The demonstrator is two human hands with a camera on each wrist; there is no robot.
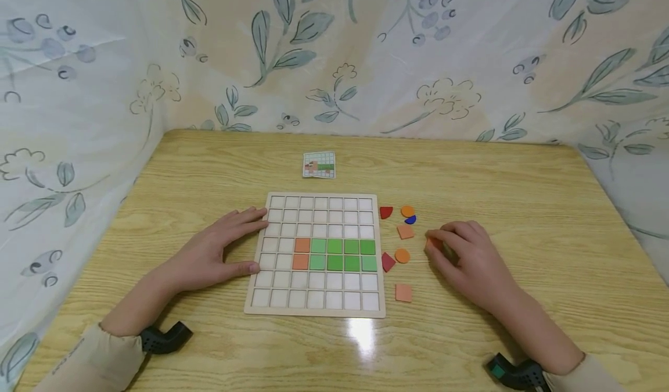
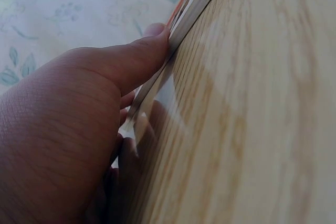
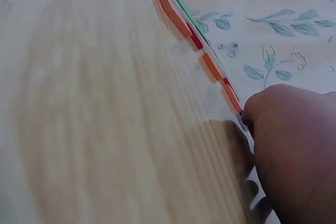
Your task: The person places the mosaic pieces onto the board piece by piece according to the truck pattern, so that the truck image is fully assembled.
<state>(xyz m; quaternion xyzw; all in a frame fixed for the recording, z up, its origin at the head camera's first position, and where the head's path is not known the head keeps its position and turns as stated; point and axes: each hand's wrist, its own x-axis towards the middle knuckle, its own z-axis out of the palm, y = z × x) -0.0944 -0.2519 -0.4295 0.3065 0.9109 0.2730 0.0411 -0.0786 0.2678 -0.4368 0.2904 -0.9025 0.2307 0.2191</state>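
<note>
A wooden grid board (image 1: 315, 313) lies flat on the table. In its middle rows are two salmon-orange squares (image 1: 302, 245) and several green squares (image 1: 351, 247). My left hand (image 1: 211, 252) touches the board's left edge with its thumb and extended fingertips; the left wrist view also shows the thumb (image 2: 142, 56) against that edge. To the right of the loose pieces, my right hand (image 1: 470, 261) pinches a small orange piece (image 1: 432, 243) between thumb and fingers, close to the tabletop. Most of that piece is hidden by the fingers.
Right of the board lie peach squares (image 1: 403, 292), orange discs (image 1: 402, 256), a red quarter-round piece (image 1: 386, 212), a dark red piece (image 1: 388, 262) and a blue piece (image 1: 410, 220). A small printed pattern card (image 1: 319, 165) is behind the board. Floral cloth (image 1: 366, 61) surrounds the table.
</note>
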